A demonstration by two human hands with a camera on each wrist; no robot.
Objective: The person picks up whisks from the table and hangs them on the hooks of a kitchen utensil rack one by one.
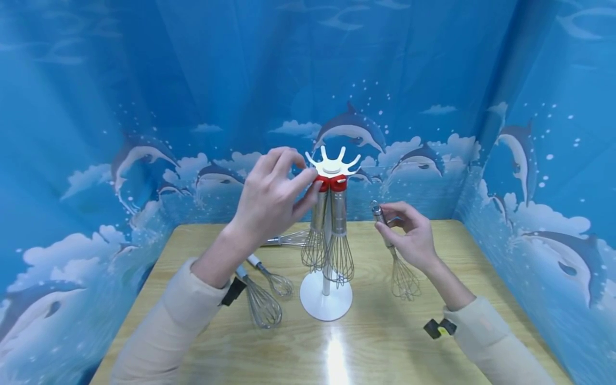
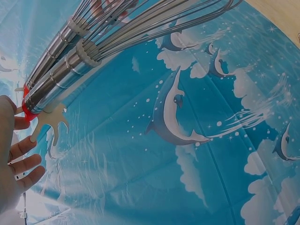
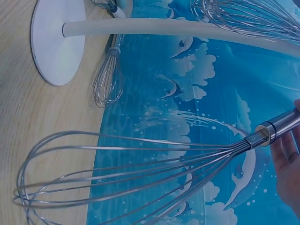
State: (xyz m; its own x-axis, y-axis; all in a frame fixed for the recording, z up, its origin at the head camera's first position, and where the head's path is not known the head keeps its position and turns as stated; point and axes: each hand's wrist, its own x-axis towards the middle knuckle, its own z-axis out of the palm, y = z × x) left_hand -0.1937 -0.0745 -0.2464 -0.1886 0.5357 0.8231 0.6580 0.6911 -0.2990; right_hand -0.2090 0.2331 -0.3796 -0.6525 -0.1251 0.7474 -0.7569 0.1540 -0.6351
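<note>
A white stand (image 1: 326, 302) with a crown of curved prongs (image 1: 332, 166) rises from a round base. Two red-ended whisks (image 1: 339, 214) hang from its prongs, wires down, side by side. My left hand (image 1: 274, 192) is at the top of the left one, thumb and forefinger pinching its red end (image 1: 321, 184); the other fingers are spread in the left wrist view. To the right of the stand, my right hand (image 1: 411, 232) grips the steel handle of another whisk (image 1: 404, 280), holding it wires down, tilted, with its hanging ring uppermost. Its wires fill the right wrist view.
On the wooden table (image 1: 385, 342), two whisks (image 1: 263, 305) with white on their handles lie left of the base. A third whisk (image 1: 289, 239) lies behind the left hand, partly hidden. Blue dolphin-print curtains (image 1: 308, 64) enclose the back and sides.
</note>
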